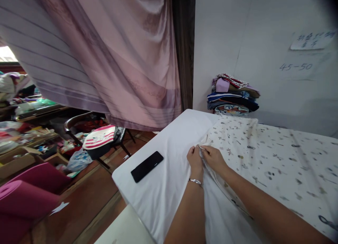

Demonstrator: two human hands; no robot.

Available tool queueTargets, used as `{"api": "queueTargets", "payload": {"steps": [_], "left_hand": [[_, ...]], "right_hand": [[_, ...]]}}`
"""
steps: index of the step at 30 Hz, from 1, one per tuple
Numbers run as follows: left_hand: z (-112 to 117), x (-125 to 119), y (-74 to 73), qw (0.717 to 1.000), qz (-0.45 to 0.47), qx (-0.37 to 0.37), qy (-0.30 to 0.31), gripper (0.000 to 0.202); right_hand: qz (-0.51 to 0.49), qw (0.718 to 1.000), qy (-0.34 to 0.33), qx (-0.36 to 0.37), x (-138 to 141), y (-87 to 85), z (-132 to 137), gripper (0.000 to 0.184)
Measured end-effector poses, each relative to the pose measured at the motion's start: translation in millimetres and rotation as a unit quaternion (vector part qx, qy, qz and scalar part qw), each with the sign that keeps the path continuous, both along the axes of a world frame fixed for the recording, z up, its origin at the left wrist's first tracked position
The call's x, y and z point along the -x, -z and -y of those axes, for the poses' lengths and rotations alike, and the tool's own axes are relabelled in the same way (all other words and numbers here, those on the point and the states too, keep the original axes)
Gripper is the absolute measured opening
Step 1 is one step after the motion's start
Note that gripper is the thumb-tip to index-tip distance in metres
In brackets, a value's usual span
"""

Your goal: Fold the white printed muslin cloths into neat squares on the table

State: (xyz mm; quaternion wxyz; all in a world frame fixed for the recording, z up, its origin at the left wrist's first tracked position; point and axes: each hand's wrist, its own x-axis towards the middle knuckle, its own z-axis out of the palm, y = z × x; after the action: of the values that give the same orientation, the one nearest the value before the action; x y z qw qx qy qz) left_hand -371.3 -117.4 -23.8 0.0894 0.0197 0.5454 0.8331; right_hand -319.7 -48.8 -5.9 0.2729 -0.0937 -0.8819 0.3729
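A cream cloth point(269, 156) with a scattered print of small motifs lies spread over the right part of the white-covered table point(169, 198). Its near left edge is pinched up between my two hands at the table's middle. My left hand point(194, 158), with a bracelet at the wrist, has its fingers closed on this edge. Right beside it, almost touching, my right hand point(213, 157) pinches the same edge. From the hands the edge runs down toward me, partly under my right forearm. A black phone point(147, 166) lies flat to the left of my hands.
Folded clothes point(233, 95) are stacked at the table's far end by the white wall point(221, 36). A pink curtain point(142, 61) hangs beyond the table. At left are a chair point(100, 138) with striped fabric, a pink roll point(26, 201) and cluttered boxes point(19, 161).
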Motion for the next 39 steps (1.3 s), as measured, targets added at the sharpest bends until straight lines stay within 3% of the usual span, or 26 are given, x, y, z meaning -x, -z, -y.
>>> {"api": "queueTargets", "payload": {"steps": [18,22,26,29,32,39], "left_hand": [[3,2,0.7,0.999,-0.019,0.015,-0.028,0.029],[6,7,3.0,0.999,-0.007,0.025,-0.035,0.027],[14,16,6.1,0.987,-0.017,0.102,-0.121,0.03],[20,19,8.7,0.97,-0.028,0.164,-0.176,0.029],[22,15,8.8,0.964,-0.029,0.192,-0.181,0.031],[28,10,0.6,0.955,-0.059,0.224,-0.185,0.031]], "right_hand": [[0.035,0.997,-0.026,-0.061,7,1.5,10,0.033],[0.041,0.996,-0.073,-0.018,4,-0.4,16,0.036],[0.041,0.99,-0.119,0.07,-2,0.4,15,0.032],[0.078,0.99,-0.07,0.091,-4,2.7,2,0.033],[0.109,0.991,0.002,0.072,4,5.4,-18,0.032],[0.138,0.99,0.013,0.003,42,-2.8,-43,0.036]]}}
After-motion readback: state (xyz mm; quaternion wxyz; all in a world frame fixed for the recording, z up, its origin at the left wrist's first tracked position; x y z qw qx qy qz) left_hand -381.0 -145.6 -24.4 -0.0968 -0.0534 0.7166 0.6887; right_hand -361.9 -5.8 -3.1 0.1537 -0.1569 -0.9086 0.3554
